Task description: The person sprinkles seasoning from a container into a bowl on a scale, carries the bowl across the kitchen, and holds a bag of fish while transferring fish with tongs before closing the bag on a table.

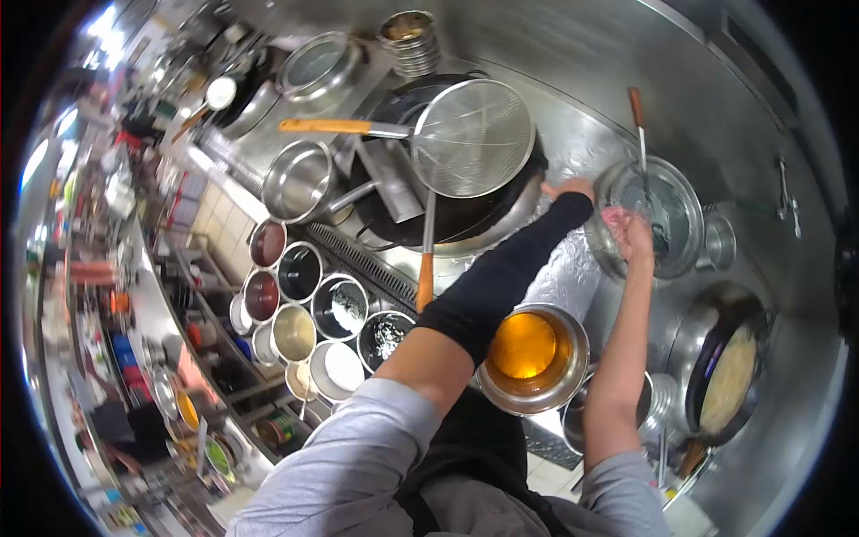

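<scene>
My left hand (568,186), below a black sleeve, is at the right rim of a large dark wok (483,215). One finger or thumb points left; the other fingers are partly hidden, so I cannot tell whether they touch the rim. Closed around a crumpled pink cloth (616,220), my right hand (635,234) is over the near left side of a metal pot of water (684,192). A ladle with a brown wooden handle (636,107) stands in that pot. Across the wok lie a round mesh strainer (474,139) and another wooden-handled tool (426,277).
Near my body stands a pot of amber oil (528,347). A pan with pale contents (729,380) is at the right. Several sauce and seasoning pots (293,333) crowd the left, beside a grated channel (358,264). An empty steel pot (297,181) stands left of the wok.
</scene>
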